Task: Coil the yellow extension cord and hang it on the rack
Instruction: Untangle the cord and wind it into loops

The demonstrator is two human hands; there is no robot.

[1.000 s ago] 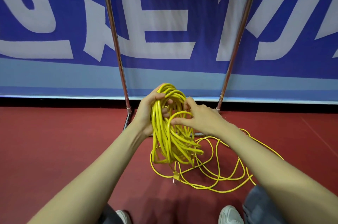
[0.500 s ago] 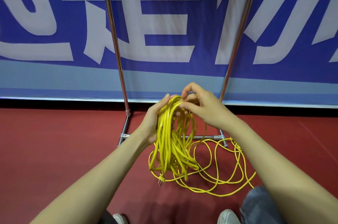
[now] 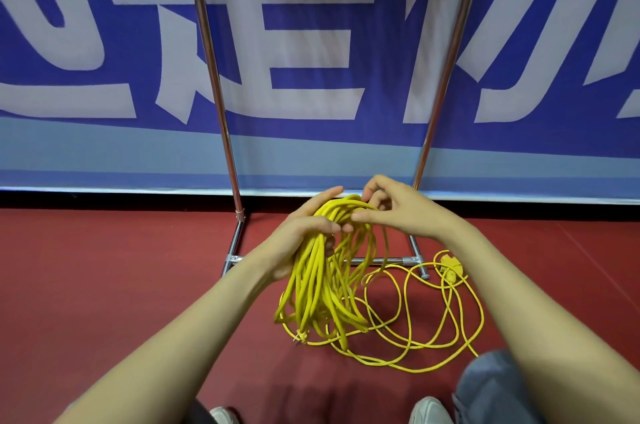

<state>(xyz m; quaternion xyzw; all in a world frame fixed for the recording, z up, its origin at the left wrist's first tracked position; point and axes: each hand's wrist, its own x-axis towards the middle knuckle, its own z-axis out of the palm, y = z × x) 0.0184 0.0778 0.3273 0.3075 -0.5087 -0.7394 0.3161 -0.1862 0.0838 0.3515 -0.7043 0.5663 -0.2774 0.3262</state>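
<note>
1. yellow extension cord (image 3: 318, 285): partly coiled. Gathered into a bundle of long, uneven loops, held up in front of the rack (image 3: 209, 77), lower bends hanging down toward the red floor (image 3: 104, 285); contact there not clear.
2. Uncoiled remainder: several slack curls spread on the floor right of the bundle, running out to the socket block (image 3: 450, 264) just beside the rack's base bar. Plug end (image 3: 300, 337) dangling at the bottom of the bundle.
3. left hand (image 3: 301, 236): fingers wrapped round the upper part of the bundle, carrying its weight.
4. right hand (image 3: 405, 212): fingers bent narrow, thumb and forefinger pinching a strand at the crown of the bundle.
5. Progress, as judged: greater part gathered; a fair length left to draw in loop by loop. Hanging not yet begun; top rail out of view.
6. Materials: cord thin, round, smooth-jacketed, pliant, inclined to spring and tangle. Rack of polished chrome tube, two slim uprights on a tubular foot. Floor matt, finely textured. Behind, a blue and white banner (image 3: 311, 42), flat and printed.
</note>
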